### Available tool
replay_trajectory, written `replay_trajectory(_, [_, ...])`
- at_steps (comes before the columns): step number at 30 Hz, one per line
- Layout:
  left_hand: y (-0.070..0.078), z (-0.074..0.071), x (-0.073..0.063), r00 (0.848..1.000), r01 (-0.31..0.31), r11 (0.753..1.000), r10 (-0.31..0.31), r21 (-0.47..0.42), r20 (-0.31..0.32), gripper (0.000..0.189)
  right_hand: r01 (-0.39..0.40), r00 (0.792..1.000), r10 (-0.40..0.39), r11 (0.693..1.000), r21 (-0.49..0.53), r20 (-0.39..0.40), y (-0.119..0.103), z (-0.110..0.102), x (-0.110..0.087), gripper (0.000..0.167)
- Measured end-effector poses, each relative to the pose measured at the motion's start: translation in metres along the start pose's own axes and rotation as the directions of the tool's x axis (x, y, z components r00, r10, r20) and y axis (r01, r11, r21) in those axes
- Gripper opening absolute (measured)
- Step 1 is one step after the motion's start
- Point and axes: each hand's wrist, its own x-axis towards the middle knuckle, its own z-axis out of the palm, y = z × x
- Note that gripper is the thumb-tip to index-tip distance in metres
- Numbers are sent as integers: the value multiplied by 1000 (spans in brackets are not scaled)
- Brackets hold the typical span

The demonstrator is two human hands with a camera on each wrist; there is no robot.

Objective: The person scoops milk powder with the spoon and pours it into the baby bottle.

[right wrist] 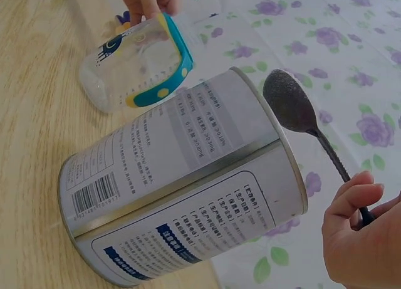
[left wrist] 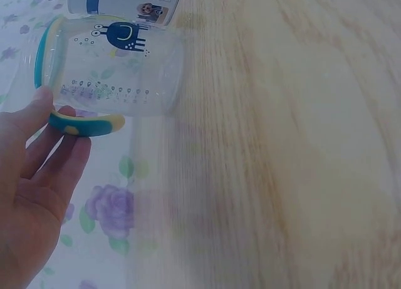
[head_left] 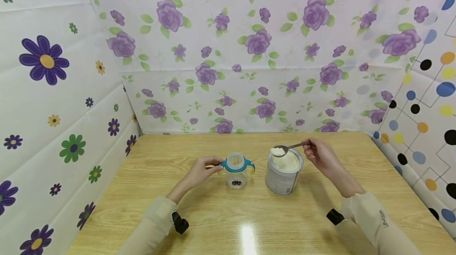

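A clear baby bottle [head_left: 236, 179] with a teal collar and two side handles stands on the table, its top uncapped. My left hand [head_left: 204, 172] pinches its left handle [left wrist: 88, 125] between thumb and fingers. To the bottle's right stands an open tin [head_left: 283, 179] of pale powder [head_left: 287, 161]. Over the tin's mouth, my right hand [head_left: 320, 156] holds a dark spoon [head_left: 295, 145] by its handle end. White powder [head_left: 278, 151] lies heaped in the spoon's bowl. From the right wrist view, the underside of the spoon bowl [right wrist: 288, 101] shows just beyond the tin's rim.
The wooden table [head_left: 221, 223] carries the bottle and tin near its middle. A purple-flowered sheet [head_left: 228, 69] hangs behind, with patterned sheets [head_left: 71, 108] along both sides. Black wrist cameras [head_left: 180, 223] are strapped at both sleeves.
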Motion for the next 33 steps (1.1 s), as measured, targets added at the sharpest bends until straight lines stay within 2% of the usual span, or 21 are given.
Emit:
replay_trajectory(16, [-4, 2, -1, 1000, 6, 1000, -6, 19, 3, 21, 14, 1000, -14, 1000, -4, 8, -1, 18, 7, 42])
replay_trajectory(33, [-2, 0, 0, 1000, -19, 1000, 19, 20, 3, 22, 18, 1000, -18, 1000, -11, 2, -2, 38, 14, 40])
